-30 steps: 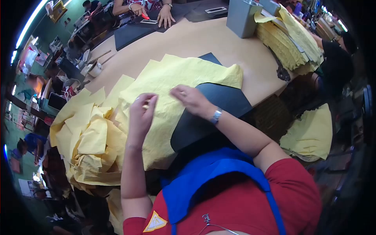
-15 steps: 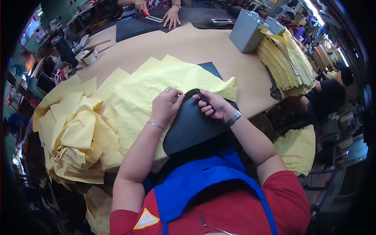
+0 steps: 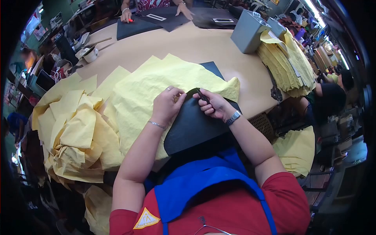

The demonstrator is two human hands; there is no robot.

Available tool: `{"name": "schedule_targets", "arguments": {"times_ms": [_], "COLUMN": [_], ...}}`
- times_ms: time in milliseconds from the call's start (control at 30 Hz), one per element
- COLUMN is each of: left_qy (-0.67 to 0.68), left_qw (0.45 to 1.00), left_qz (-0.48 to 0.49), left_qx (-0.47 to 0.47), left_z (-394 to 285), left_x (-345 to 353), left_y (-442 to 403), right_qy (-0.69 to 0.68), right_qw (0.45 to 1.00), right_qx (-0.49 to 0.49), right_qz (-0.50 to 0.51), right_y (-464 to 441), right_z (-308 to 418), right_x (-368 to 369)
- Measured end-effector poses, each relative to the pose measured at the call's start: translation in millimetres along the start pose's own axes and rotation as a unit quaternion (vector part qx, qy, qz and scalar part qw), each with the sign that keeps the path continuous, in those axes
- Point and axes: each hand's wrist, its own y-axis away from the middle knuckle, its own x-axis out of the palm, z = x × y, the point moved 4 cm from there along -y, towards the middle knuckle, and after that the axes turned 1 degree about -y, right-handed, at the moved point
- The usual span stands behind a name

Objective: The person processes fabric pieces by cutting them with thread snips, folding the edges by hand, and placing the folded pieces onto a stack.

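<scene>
A black sheet [image 3: 196, 127], leather-like, hangs toward my lap, its upper edge raised between my hands. My left hand [image 3: 167, 103] is closed in a pinch at that edge, thumb against fingers. Wrapped in my right hand [image 3: 213, 103] is a small black hand tool [image 3: 202, 95], its tip at the sheet's top edge; fingers hide the rest, so its exact kind does not show. Under and behind my hands spreads a yellow cloth-like sheet [image 3: 150, 84], with a corner of another black piece [image 3: 212, 69] showing beyond it.
Crumpled yellow sheets [image 3: 74, 133] lie at left. A grey metal can [image 3: 249, 33] and a stack of yellow sheets [image 3: 280, 64] stand at right. Across the table [image 3: 188, 45], another person's hands [image 3: 126, 15] are at black sheets [image 3: 137, 28]. A white cup [image 3: 91, 56] sits at left.
My hands hold nearly the same pose at the black sheet's edge. Across the table, the other person's hands have moved apart, one leftward with the red-handled tool, the other to the right.
</scene>
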Motion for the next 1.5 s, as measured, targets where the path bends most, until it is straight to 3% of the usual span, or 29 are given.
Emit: {"name": "schedule_targets", "arguments": {"times_ms": [367,967,1133,1200,1300,1333,1400,1433,1467,1500], "left_qy": [-0.009,-0.025,-0.022,0.004,-0.02,-0.038,-0.192,-0.269,-0.25,-0.265], "left_qw": [1.0,1.0,0.999,0.995,0.978,0.966,0.929,0.9,0.894,0.902], "left_qz": [-0.003,0.008,0.039,0.093,0.205,0.249,0.295,0.312,0.358,0.331], "left_qx": [0.007,0.011,-0.021,-0.021,0.032,0.056,0.112,0.141,0.097,0.082], "left_z": [1.9,2.1,0.5,3.3,8.7,8.7,4.1,5.5,22.9,34.0], "left_x": [2.3,2.6,2.2,-1.6,-29.7,-42.9,-66.6,-75.0,-71.3,-64.9], "left_y": [0.4,-0.4,-0.1,-1.4,-4.0,-0.5,7.9,10.3,11.8,9.3], "right_qy": [0.04,0.057,0.071,0.101,0.193,0.304,0.424,0.485,0.538,0.589], "right_qw": [0.997,0.998,0.994,0.984,0.909,0.849,0.678,0.682,0.671,0.572], "right_qx": [-0.052,-0.028,-0.08,-0.138,-0.338,-0.349,-0.503,-0.386,-0.262,-0.31], "right_qz": [-0.028,-0.019,-0.022,-0.044,-0.146,-0.256,-0.327,-0.387,-0.439,-0.478], "right_y": [0.8,-0.4,1.4,19.4,44.4,62.1,56.8,67.4,78.1,83.6], "right_z": [-5.5,-1.0,-5.8,-2.1,27.4,48.2,75.9,85.9,92.4,97.3], "right_x": [-2.4,8.4,4.1,3.7,-41.5,-60.5,-133.5,-156.7,-175.2,-185.6]}}
